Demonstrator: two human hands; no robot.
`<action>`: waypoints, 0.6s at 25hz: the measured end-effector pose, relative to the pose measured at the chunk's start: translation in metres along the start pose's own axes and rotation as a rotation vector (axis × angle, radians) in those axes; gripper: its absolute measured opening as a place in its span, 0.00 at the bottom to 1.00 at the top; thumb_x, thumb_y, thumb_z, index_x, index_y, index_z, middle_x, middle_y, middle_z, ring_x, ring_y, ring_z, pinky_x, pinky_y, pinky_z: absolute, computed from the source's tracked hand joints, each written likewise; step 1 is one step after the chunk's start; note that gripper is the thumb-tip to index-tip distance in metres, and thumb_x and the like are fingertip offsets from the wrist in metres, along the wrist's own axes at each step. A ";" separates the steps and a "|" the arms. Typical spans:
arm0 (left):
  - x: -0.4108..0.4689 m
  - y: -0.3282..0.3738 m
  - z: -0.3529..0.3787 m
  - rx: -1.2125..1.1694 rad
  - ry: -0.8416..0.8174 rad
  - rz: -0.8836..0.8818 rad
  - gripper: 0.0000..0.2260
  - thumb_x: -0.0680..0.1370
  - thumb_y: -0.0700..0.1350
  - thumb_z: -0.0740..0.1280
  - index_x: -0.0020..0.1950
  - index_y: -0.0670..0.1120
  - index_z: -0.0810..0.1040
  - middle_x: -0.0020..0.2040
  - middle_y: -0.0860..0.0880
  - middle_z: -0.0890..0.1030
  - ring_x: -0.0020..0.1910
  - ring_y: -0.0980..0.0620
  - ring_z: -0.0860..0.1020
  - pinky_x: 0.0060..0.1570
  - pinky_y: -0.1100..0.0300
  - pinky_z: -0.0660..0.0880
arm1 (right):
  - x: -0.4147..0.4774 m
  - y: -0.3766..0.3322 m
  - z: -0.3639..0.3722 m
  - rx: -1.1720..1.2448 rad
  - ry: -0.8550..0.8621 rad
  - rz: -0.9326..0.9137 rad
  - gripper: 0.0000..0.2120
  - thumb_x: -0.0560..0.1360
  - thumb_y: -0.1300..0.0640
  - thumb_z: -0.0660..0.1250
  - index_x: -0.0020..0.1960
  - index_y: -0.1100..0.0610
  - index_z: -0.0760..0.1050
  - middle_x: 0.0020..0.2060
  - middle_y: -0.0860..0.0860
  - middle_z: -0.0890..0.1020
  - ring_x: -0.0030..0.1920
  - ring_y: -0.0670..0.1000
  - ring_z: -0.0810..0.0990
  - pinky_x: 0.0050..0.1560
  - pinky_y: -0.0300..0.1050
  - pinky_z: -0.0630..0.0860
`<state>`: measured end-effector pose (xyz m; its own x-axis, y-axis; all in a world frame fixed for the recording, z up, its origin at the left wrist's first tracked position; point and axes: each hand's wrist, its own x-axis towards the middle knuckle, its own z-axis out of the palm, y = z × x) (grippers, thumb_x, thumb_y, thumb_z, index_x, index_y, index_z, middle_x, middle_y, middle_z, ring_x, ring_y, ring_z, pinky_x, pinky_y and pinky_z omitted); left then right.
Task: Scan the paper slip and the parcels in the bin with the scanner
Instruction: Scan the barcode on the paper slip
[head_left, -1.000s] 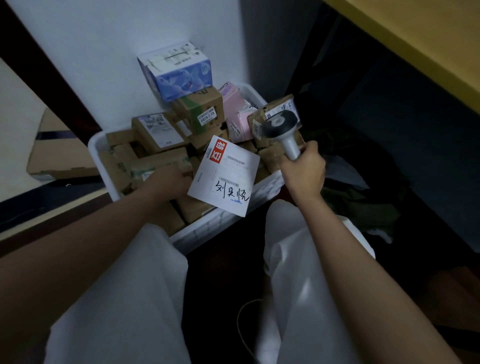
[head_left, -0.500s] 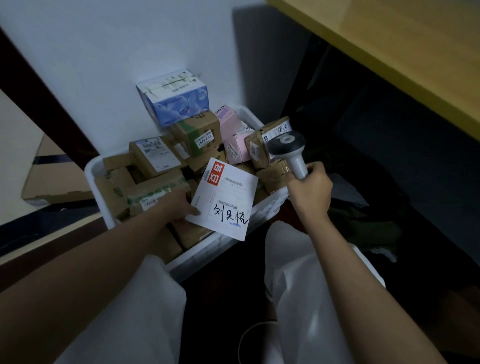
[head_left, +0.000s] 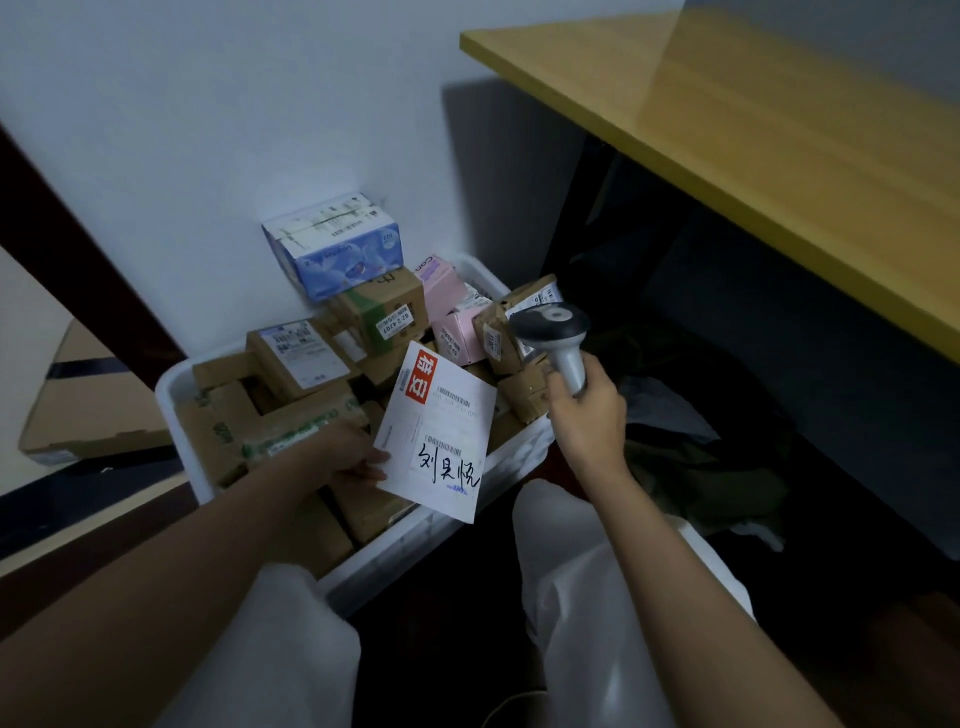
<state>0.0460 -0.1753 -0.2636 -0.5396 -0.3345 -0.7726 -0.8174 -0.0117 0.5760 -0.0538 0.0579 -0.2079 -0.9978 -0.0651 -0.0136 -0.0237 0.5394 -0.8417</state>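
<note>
My left hand (head_left: 343, 454) pinches the left edge of a white paper slip (head_left: 441, 431) with a red block, barcodes and black handwriting, held over the front of the bin. My right hand (head_left: 587, 415) grips the grey handle of the scanner (head_left: 553, 332), whose dark head sits just right of the slip, above the bin's right side. The white plastic bin (head_left: 415, 540) on the floor is piled with parcels: brown cardboard boxes (head_left: 296, 358), a pink box (head_left: 457, 322) and a blue-and-white box (head_left: 335, 247) on top at the back.
A yellow tabletop (head_left: 779, 145) juts out at the upper right with dark space and crumpled cloth (head_left: 696, 467) under it. A white wall stands behind the bin. A flat cardboard piece (head_left: 88, 410) lies to the left. My knees in white trousers (head_left: 587, 571) are just before the bin.
The view has tilted upward, so bin and hands sit lower in the frame. Both hands keep their hold; slip and scanner stay in about the same relation.
</note>
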 end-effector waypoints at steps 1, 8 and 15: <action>-0.004 0.001 -0.003 0.003 0.008 0.020 0.12 0.77 0.35 0.69 0.59 0.33 0.75 0.41 0.41 0.80 0.19 0.56 0.79 0.21 0.64 0.77 | 0.000 0.000 0.000 -0.009 0.001 -0.007 0.24 0.68 0.39 0.60 0.59 0.50 0.77 0.46 0.57 0.83 0.47 0.61 0.82 0.48 0.58 0.80; -0.025 -0.006 -0.019 -0.071 0.110 0.169 0.04 0.78 0.38 0.67 0.50 0.40 0.73 0.49 0.40 0.81 0.23 0.55 0.80 0.29 0.61 0.80 | -0.003 0.001 -0.003 0.158 0.006 0.104 0.10 0.74 0.55 0.68 0.54 0.57 0.76 0.41 0.52 0.81 0.41 0.53 0.80 0.43 0.49 0.75; -0.032 0.000 -0.021 -0.209 0.203 0.312 0.05 0.80 0.37 0.64 0.55 0.42 0.74 0.41 0.46 0.81 0.27 0.55 0.82 0.33 0.59 0.80 | -0.007 0.000 -0.003 0.419 -0.146 0.160 0.08 0.75 0.56 0.68 0.44 0.62 0.75 0.26 0.55 0.75 0.24 0.49 0.72 0.30 0.44 0.72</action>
<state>0.0680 -0.1838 -0.2333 -0.6869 -0.5306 -0.4966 -0.5516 -0.0643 0.8316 -0.0471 0.0611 -0.2063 -0.9670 -0.1419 -0.2115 0.1868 0.1693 -0.9677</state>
